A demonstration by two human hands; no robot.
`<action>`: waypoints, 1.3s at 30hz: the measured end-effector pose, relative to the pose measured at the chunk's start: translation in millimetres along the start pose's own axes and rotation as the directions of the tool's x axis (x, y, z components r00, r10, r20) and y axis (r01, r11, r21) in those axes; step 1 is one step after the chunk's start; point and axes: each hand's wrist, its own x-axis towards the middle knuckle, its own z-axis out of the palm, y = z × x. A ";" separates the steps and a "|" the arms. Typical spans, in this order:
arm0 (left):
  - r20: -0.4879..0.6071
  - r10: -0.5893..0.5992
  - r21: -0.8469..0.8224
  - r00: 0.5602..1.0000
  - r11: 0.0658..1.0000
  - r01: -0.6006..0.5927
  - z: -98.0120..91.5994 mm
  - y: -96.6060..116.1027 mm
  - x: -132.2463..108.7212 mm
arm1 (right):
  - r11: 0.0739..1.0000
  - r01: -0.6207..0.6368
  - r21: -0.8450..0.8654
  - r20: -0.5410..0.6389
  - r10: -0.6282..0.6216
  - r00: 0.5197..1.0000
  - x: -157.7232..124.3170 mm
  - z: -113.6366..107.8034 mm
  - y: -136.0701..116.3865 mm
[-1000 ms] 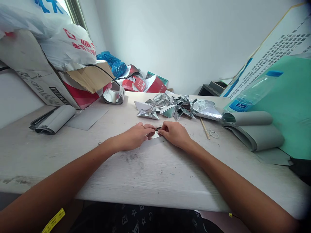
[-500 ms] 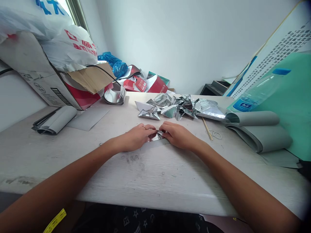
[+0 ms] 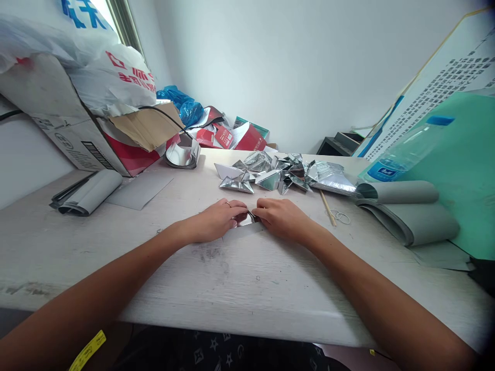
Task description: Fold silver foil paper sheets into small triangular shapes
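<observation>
Between my hands a sheet of silver foil paper (image 3: pixel 244 220) lies on the white table, its shiny side partly folded up and a grey strip showing along the near edge. My left hand (image 3: pixel 216 220) is closed on the sheet's left part, thumb and fingers at the fold. My right hand (image 3: pixel 281 218) pinches the right part, fingertips pressed at the crease. The fingers hide much of the sheet. Just beyond my hands is a pile of folded silver foil pieces (image 3: pixel 269 179), pointed and shiny.
Grey paper stacks (image 3: pixel 415 221) lie at right beside a plastic bottle (image 3: pixel 390 164). A wooden stick (image 3: pixel 328 208) and rubber bands (image 3: pixel 342 217) are nearer. At left sit a rolled paper stack (image 3: pixel 89 191), a flat sheet (image 3: pixel 141 189) and a carton (image 3: pixel 73 134) under plastic bags.
My right fingers have shifted slightly along the crease, and more of the grey strip shows beside them. My left hand stays nearly in place. The view has tilted a little.
</observation>
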 end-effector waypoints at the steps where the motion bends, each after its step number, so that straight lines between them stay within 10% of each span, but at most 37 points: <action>1: 0.001 -0.001 0.000 1.000 1.000 0.001 -0.4 0.6 0.0 | 1.000 0.011 -0.020 -0.002 -0.011 1.000 0.1 0.9 0.0; 16: 0.024 -0.071 -0.030 0.997 0.997 0.072 -3.6 9.6 -1.8 | 0.953 0.231 -0.196 0.004 -0.235 0.972 3.7 -6.1 -11.4; 39: 0.021 0.003 0.045 1.000 0.999 -0.004 -3.1 6.5 -4.3 | 0.993 0.041 0.109 0.048 -0.046 0.998 -2.7 -8.2 -2.8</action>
